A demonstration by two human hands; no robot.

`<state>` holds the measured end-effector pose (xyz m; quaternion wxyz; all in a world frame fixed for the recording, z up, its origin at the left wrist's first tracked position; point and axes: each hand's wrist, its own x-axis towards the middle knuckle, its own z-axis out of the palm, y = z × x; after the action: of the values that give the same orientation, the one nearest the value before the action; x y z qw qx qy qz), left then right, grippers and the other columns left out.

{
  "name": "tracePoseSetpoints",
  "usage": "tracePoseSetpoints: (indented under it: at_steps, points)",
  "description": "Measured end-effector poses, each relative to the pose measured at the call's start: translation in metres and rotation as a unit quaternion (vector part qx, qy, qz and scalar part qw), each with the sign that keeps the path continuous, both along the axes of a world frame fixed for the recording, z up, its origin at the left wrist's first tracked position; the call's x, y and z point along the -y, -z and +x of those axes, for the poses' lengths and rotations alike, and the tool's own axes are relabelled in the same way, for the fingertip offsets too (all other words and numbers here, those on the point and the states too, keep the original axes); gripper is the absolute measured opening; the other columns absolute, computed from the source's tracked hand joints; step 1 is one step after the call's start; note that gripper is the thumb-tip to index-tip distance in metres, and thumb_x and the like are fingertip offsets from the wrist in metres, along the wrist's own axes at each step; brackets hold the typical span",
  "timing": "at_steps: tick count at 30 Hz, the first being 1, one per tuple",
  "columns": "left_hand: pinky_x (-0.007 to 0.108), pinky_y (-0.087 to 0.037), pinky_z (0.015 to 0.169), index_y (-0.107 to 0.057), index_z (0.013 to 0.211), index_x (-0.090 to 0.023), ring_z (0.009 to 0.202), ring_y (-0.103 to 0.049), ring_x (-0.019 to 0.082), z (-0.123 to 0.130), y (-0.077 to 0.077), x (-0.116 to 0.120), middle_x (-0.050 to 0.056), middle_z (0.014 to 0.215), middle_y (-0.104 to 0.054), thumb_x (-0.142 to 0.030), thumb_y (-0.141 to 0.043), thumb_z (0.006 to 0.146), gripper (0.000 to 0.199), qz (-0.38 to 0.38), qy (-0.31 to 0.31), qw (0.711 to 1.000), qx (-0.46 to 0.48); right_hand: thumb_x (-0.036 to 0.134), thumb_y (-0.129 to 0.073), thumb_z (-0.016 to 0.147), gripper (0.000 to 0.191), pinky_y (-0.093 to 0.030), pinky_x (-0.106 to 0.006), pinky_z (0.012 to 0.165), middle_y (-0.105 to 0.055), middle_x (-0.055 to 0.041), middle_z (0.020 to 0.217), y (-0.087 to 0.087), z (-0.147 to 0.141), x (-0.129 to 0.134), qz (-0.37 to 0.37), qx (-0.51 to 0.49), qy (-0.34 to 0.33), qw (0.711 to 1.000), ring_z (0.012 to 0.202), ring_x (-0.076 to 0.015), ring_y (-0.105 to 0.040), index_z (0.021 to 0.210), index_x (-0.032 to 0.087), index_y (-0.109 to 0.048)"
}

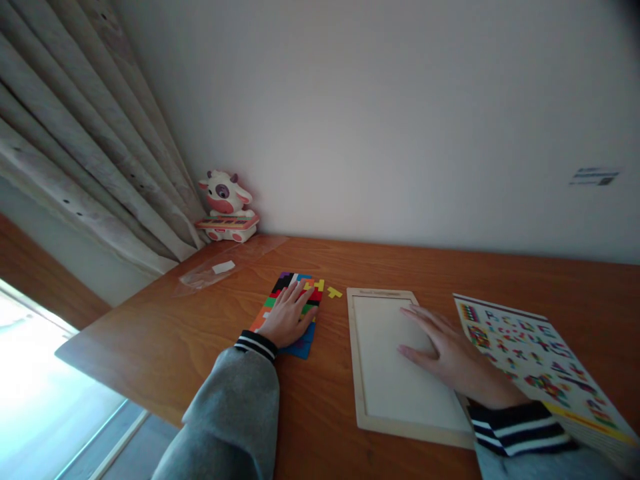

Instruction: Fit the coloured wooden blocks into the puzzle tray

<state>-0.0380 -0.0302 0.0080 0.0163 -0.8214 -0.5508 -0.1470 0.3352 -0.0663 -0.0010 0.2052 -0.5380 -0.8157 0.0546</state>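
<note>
Multicoloured flat puzzle pieces [302, 347] lie packed together in a block on the wooden table. My left hand [287, 313] rests flat over them with its fingers spread. A loose yellow piece [335, 293] sits just to the right of the block. Farther right is a shallow wooden tray [353, 360] with a bare pale inside. Over the tray's right side is my right hand [445, 347], thumb and fingers apart, with nothing held. Whether it touches the tray is unclear.
A printed pattern sheet [520, 340] lies at the right, partly behind my right forearm. A cow toy with a keyboard [227, 207] stands at the back left. Before it lies a clear plastic bag [200, 275]. Curtain and window are at the left.
</note>
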Motion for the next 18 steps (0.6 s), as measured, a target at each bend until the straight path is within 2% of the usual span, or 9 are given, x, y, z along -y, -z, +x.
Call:
tracePoseSetpoints:
  at_steps: [4, 11, 18]
  points:
    - [0.052, -0.030, 0.119, -0.042, 0.149, -0.020, 0.148, -0.031, 0.031, 0.006, 0.004, 0.003, 0.013, 0.157, -0.038, -0.054, -0.040, 0.100, 0.060, -0.022, 0.012, 1.000, 0.002, 0.070, -0.050, 0.087, 0.076, -0.033, -0.051, 0.118, -0.042, -0.0117, 0.156, 0.009, -0.003, 0.002, -0.048, 0.033, 0.001, 0.998, 0.144, -0.0319, -0.038, 0.146, 0.023, -0.049]
    - [0.060, -0.022, 0.120, -0.041, 0.150, -0.024, 0.149, -0.028, 0.034, 0.014, 0.009, 0.006, 0.011, 0.159, -0.035, -0.058, -0.033, 0.101, 0.061, -0.050, -0.019, 0.998, -0.038, 0.074, -0.050, 0.085, 0.075, -0.035, -0.052, 0.116, -0.045, -0.0117, 0.154, 0.013, -0.005, 0.002, -0.042, 0.043, 0.015, 0.998, 0.141, -0.0336, -0.042, 0.142, 0.025, -0.056]
    - [0.061, -0.023, 0.119, -0.036, 0.152, -0.028, 0.149, -0.026, 0.033, 0.020, 0.011, 0.011, 0.007, 0.162, -0.029, -0.047, -0.025, 0.105, 0.052, -0.045, 0.011, 0.997, -0.068, 0.074, -0.049, 0.086, 0.076, -0.032, -0.052, 0.117, -0.044, -0.0122, 0.154, 0.012, -0.009, 0.003, -0.051, 0.032, 0.022, 0.998, 0.142, -0.0342, -0.040, 0.142, 0.024, -0.055]
